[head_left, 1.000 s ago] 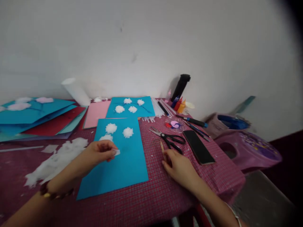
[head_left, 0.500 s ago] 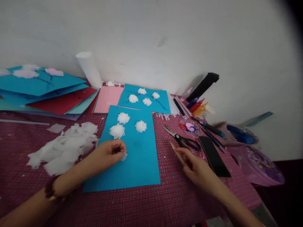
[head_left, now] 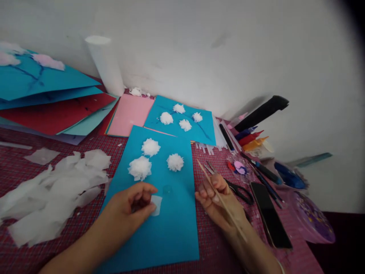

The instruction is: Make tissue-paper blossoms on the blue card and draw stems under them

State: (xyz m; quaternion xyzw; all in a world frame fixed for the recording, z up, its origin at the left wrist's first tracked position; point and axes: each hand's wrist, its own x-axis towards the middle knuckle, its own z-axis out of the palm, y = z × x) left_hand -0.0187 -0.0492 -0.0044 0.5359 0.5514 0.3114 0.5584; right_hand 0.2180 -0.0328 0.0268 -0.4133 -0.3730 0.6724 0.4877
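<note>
A blue sheet [head_left: 171, 228] lies before me with three white tissue puffs, one of them a puff [head_left: 175, 162] at its right, and a small wet-looking spot [head_left: 167, 190]. Over the sheet, my left hand [head_left: 132, 207] has its thumb and forefinger at the edge of a small white tissue square [head_left: 156, 205]. Right of the sheet, my right hand [head_left: 224, 201] is turned partly palm up, with a thin wooden stick [head_left: 219, 195] held slanting across its fingers. Loose white tissue pieces [head_left: 65, 186] are heaped left of the sheet.
Behind is another blue sheet [head_left: 188, 114] with several puffs. Scissors [head_left: 242, 193], a phone [head_left: 269, 217], a pen [head_left: 226, 137] and glue tubes [head_left: 253, 143] are at right. Coloured papers [head_left: 57, 110] and a white roll [head_left: 105, 66] stand at back left.
The view has moved closer. The tissue in my left hand now shows as a flat square. My right hand has turned over, and the stick now lies back along it toward the wrist.
</note>
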